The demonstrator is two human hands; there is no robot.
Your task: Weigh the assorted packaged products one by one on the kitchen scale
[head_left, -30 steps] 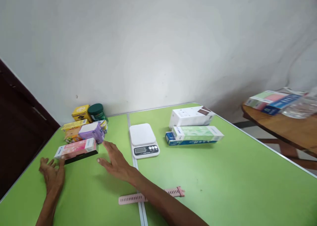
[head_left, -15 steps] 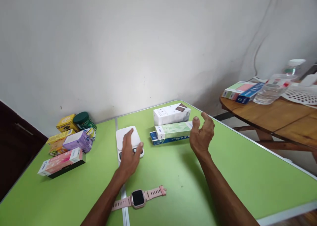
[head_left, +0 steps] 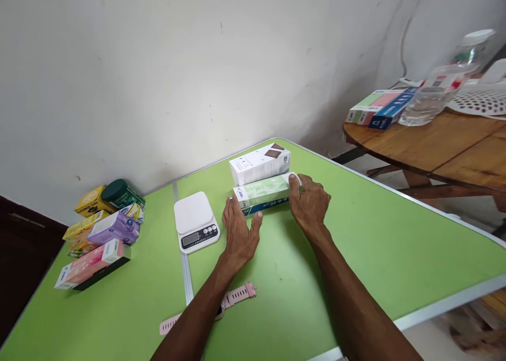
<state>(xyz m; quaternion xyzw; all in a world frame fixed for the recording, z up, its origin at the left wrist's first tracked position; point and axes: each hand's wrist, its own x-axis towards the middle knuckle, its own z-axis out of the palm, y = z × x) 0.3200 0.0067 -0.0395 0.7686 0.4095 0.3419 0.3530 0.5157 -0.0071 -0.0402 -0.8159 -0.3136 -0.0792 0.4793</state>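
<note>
A long green-and-white carton (head_left: 264, 188) lies on top of a blue carton (head_left: 269, 205) on the green table. My right hand (head_left: 311, 203) grips the right end of the green-and-white carton, thumb on top and fingers over the far side, partly hidden. At the left end of the two cartons, my left hand (head_left: 240, 234) has its fingertips against them, with the thumb spread away. Just behind stands a white box (head_left: 260, 163) with brown squares printed on it. Left of my left hand sits a white kitchen scale (head_left: 196, 218), its pan bare. My left forearm partly covers a pink-strapped smartwatch (head_left: 239, 295).
At the table's left are a pink carton (head_left: 93, 263), a purple pack (head_left: 114, 229), yellow boxes (head_left: 90, 200) and a dark green tub (head_left: 122, 192). A wooden side table (head_left: 419, 145) at right bears cartons (head_left: 379, 108), a water bottle (head_left: 430, 97) and a white perforated basket (head_left: 480, 98).
My left hand has moved right, from over the scale to the cartons' left end. My right hand has closed on the green-and-white carton's right end. The view has shifted slightly.
</note>
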